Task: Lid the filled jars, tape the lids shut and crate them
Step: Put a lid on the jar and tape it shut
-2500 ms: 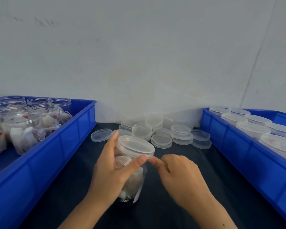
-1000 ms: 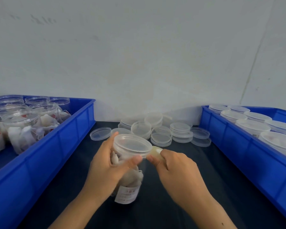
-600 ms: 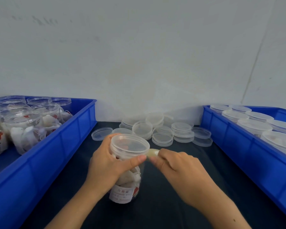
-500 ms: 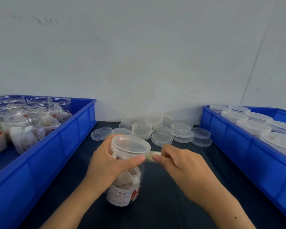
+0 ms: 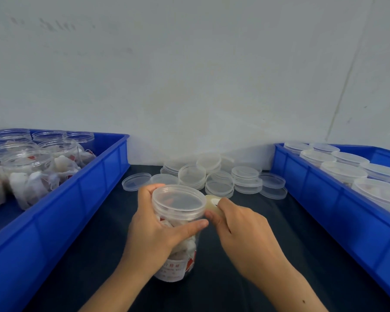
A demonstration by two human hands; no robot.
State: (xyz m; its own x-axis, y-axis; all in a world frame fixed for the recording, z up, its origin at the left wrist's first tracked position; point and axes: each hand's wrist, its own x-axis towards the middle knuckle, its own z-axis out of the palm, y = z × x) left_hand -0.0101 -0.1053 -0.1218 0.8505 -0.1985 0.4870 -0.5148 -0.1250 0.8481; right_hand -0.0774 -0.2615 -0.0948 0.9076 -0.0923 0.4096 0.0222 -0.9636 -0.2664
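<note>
The left hand (image 5: 158, 224) wraps the jar (image 5: 178, 239) just under its lid (image 5: 178, 200), thumb across the near side, fingers curled round the far side; a tight grip on the jar, which stands on the dark table (image 5: 245, 278) between the 2 crates; the right hand (image 5: 241, 230) pinches a strip of tape (image 5: 212, 204) between thumb and fingertips, the strip touching the lid's right edge; 1 jar in hand, filled with white pouches, a label at its base; the left crate (image 5: 81, 199) holds at least 7 open jars (image 5: 29, 167); the right crate (image 5: 338, 206) shows at least 7 lidded jars (image 5: 342, 171); about 12 loose lids (image 5: 218, 176) lie stacked against the wall (image 5: 189, 75); bare table lies near and right of the hands, up to the right crate's wall.
</note>
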